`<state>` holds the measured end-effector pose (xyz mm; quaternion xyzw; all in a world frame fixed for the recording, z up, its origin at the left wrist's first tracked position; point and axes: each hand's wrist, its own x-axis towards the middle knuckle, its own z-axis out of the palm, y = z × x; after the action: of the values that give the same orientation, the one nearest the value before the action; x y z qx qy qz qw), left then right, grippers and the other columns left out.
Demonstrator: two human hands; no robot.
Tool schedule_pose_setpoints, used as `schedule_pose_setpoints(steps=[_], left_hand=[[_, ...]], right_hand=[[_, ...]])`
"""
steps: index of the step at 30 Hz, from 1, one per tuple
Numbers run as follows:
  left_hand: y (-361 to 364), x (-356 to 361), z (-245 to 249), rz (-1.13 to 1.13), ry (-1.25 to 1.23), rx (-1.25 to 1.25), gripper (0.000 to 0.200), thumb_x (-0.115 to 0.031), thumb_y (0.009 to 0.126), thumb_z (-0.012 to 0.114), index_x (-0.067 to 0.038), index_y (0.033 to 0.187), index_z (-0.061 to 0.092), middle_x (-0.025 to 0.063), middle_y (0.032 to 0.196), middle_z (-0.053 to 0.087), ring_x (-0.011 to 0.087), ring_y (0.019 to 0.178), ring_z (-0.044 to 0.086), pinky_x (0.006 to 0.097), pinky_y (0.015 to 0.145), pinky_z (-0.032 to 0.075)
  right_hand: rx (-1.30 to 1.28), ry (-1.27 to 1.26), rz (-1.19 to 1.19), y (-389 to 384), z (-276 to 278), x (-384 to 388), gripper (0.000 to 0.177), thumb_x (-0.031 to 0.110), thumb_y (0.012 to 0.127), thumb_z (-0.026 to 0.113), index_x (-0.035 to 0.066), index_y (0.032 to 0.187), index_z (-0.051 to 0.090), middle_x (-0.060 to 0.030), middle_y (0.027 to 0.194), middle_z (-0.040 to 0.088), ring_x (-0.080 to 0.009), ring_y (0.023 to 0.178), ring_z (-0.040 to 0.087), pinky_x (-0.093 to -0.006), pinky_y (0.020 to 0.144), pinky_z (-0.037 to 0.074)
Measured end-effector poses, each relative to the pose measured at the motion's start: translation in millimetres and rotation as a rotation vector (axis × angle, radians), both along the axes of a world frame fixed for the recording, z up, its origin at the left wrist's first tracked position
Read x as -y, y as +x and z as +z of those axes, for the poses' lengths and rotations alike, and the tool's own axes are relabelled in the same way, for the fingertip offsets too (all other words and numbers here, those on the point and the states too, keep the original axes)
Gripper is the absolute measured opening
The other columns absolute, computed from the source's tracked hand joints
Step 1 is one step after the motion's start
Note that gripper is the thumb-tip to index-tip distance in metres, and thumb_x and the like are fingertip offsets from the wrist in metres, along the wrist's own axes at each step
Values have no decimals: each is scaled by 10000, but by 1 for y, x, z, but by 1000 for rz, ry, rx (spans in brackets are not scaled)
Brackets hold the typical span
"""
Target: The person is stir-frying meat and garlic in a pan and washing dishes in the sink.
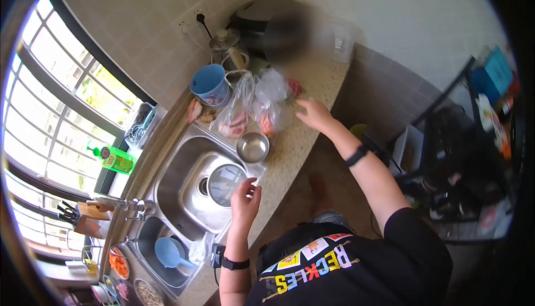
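Note:
My left hand point(245, 201) is over the near edge of the sink point(174, 180), its fingers loosely curled with a gap at the thumb and nothing in them. Its fingertips overlap the rim of a round metal basin point(224, 175) in the sink. Over the counter, my right hand point(315, 115) reaches out with fingers apart, holding nothing. To its left lie clear plastic bags point(271, 97) with pinkish and orange food inside. Between the bags and the sink stands a small steel bowl point(253, 149).
A blue bucket point(210, 83), a glass kettle point(225, 41) and a dark appliance point(256, 22) stand behind the bags. In the smaller basin lies a blue ladle-shaped scoop point(168, 253). A green bottle point(117, 160) and a knife block point(92, 218) line the window side. A cluttered rack point(446, 161) stands right.

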<state>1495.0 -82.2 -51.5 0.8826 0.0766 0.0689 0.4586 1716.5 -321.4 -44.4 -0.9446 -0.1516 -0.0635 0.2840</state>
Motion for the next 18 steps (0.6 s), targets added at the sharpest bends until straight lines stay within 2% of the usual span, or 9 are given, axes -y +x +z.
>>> schedule_pose_setpoints(steps=[4,7,9,11,12,14,16,17,18], left_hand=[[92,54,0,39,-143,37,296,-106,787,646,-35,1072,613,129,857,638,200,717,627,308,599,510],[149,77,31,29,-9,31,498,-94,752,655,-68,1230,519,157,1024,609,260,887,603,349,735,499],[182,88,40,69,35,18,588,-89,733,660,-85,1291,472,174,1110,586,298,983,578,376,817,485],[211,101,41,33,388,274,688,-113,695,693,-117,1334,436,166,1274,507,351,1130,485,424,945,401],[224,105,39,39,384,260,688,-113,695,693,-117,1334,436,166,1274,507,351,1130,485,424,945,401],[246,110,29,-4,566,152,743,-141,678,696,-139,1359,401,165,1380,402,421,1223,365,478,1040,279],[258,105,-1,64,594,89,681,-183,699,687,-130,1328,431,169,1337,430,405,1242,359,486,1041,276],[260,100,-17,127,615,17,649,-189,693,697,-124,1295,463,161,1311,448,397,1237,366,486,1035,281],[262,96,-26,189,634,-54,617,-196,688,706,-117,1262,495,153,1285,466,389,1232,372,487,1029,286]], right_hand=[[-56,-32,-38,118,-23,-26,561,200,734,664,73,1251,487,-185,1202,524,-358,1096,514,-423,899,444],[66,-54,190,151,-48,-36,655,181,684,689,88,1287,449,-177,1285,436,-342,1195,414,-498,980,351],[92,-112,280,134,-46,-35,614,166,691,680,88,1264,472,-170,1293,431,-346,1197,410,-480,974,362],[114,-171,358,115,-43,-28,574,152,698,670,87,1241,495,-163,1300,426,-350,1200,406,-463,969,372],[79,-81,375,108,-45,-21,527,138,711,669,70,1213,522,-165,1272,461,-335,1152,453,-441,942,396],[39,10,394,114,-53,-8,481,124,725,667,54,1186,550,-166,1243,497,-320,1103,499,-419,916,421],[-152,334,362,123,-62,3,224,70,762,601,41,984,619,-128,959,621,-312,856,601,-379,736,490],[-155,331,366,132,-62,7,224,70,762,601,41,984,619,-128,959,621,-312,856,601,-379,736,490],[-157,334,338,143,-52,11,166,74,773,603,32,934,610,-118,839,620,-303,739,596,-378,665,485]])
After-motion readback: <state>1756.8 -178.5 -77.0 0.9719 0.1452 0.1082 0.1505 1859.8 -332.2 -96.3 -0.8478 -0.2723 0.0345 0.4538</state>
